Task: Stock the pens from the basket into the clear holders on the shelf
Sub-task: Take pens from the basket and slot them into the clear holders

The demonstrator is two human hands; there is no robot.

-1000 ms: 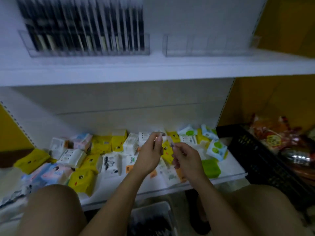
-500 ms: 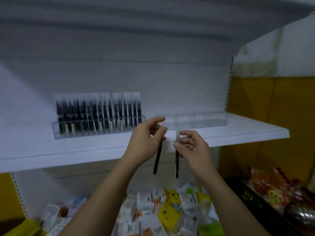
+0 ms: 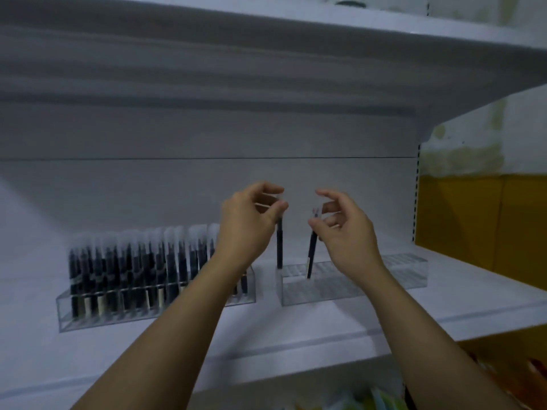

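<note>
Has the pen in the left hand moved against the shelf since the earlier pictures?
Yes. The pen in the left hand rose: its tip hung below the shelf's edge, now it reaches the clear holder's left end.

Crammed w/ pen rows (image 3: 142, 261) in left holder (image 3: 103, 316) — no way in. Open along most of right holder (image 3: 319, 288), bar two held pens (image 3: 310, 253) at its left end. Bare gap btwn them — headroom aplenty under upper shelf (image 3: 266, 69).

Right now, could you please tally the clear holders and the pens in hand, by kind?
Holders: 2, left holder and right holder.
Pens in hand: 2, left pen in left hand, right pen in right hand.
Total: 4. Stocked pens too blurred to count.
</note>
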